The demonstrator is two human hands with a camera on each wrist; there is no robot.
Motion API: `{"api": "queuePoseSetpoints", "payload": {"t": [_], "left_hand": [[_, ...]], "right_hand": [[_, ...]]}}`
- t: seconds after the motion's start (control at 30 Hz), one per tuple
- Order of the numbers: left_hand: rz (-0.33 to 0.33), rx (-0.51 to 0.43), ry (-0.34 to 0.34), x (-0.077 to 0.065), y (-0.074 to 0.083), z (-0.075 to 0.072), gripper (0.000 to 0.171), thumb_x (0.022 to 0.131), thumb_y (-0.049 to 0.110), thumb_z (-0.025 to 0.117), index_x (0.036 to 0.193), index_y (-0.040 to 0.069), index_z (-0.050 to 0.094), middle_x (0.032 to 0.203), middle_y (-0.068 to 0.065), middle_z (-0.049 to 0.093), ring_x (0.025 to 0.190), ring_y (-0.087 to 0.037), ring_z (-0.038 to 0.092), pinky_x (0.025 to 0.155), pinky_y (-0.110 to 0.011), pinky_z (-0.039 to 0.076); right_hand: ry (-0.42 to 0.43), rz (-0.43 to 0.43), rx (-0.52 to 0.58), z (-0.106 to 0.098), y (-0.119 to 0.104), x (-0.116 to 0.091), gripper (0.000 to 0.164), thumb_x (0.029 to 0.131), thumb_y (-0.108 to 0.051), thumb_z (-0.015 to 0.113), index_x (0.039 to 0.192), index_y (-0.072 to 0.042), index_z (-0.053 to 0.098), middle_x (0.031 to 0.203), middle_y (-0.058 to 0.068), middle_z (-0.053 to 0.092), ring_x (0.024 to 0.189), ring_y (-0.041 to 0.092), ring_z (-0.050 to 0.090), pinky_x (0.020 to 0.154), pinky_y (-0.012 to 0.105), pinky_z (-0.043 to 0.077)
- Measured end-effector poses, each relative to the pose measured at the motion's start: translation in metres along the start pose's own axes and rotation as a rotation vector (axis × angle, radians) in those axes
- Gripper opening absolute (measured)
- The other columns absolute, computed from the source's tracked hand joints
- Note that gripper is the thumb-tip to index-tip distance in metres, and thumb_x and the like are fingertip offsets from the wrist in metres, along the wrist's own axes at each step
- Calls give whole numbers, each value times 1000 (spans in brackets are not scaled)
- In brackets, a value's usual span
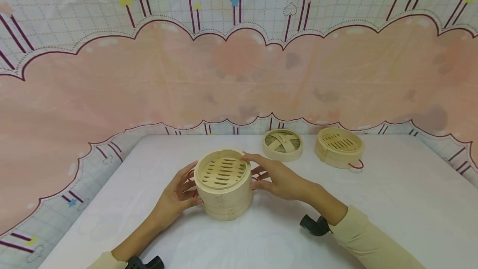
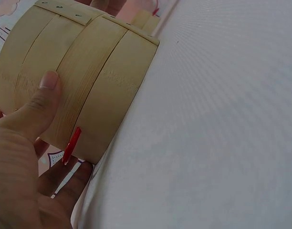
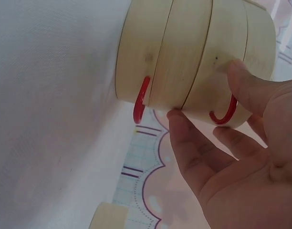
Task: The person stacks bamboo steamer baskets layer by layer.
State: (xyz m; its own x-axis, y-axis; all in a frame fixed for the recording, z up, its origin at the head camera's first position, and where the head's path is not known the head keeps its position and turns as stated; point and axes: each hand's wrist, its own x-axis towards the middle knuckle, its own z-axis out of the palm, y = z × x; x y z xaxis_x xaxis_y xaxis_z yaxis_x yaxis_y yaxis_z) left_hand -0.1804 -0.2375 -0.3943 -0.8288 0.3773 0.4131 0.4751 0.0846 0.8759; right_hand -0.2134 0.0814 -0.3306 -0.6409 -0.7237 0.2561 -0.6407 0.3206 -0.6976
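Two bamboo steamer baskets (image 1: 228, 204) stand stacked on the white table, one on the other, with the slatted base of the upper one showing from above. My left hand (image 1: 172, 200) holds the stack from the left, thumb on the front wall and fingers round the side. On the right side my right hand (image 1: 281, 179) grips the upper basket, its thumb and fingers spread round the wall near the rim. Red handles (image 3: 142, 100) stick out from the sides of both tiers; in the left wrist view a red handle (image 2: 72, 145) shows beside the fingers.
Behind the stack lies a round woven bamboo lid (image 1: 282, 141). Farther right stands another steamer basket (image 1: 337, 157) with a red handle. The white table (image 1: 392, 202) ends at a patterned cloth backdrop (image 1: 239, 78). A dark wrist camera (image 1: 314, 225) sits below the right forearm.
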Motion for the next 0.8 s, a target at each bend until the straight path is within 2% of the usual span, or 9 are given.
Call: {"api": "queuePoseSetpoints", "payload": {"t": [0.37, 0.8], "left_hand": [[24, 14, -1, -1, -2, 1, 94, 76, -10, 74, 152, 11, 23, 143, -22, 36, 120, -22, 51, 94, -31, 48], [-3, 65, 15, -1, -2, 0, 96, 76, -5, 76, 152, 16, 22, 143, -16, 38, 118, -26, 51, 93, -29, 48]], "right_hand": [[2, 18, -38, 1, 1, -1, 68, 88, -6, 68, 147, -19, 35, 154, -4, 29, 112, 15, 59, 89, 26, 50], [6, -8, -43, 1, 5, 0, 69, 90, -4, 65, 148, -22, 33, 153, -4, 29, 112, 14, 59, 90, 26, 49]]}}
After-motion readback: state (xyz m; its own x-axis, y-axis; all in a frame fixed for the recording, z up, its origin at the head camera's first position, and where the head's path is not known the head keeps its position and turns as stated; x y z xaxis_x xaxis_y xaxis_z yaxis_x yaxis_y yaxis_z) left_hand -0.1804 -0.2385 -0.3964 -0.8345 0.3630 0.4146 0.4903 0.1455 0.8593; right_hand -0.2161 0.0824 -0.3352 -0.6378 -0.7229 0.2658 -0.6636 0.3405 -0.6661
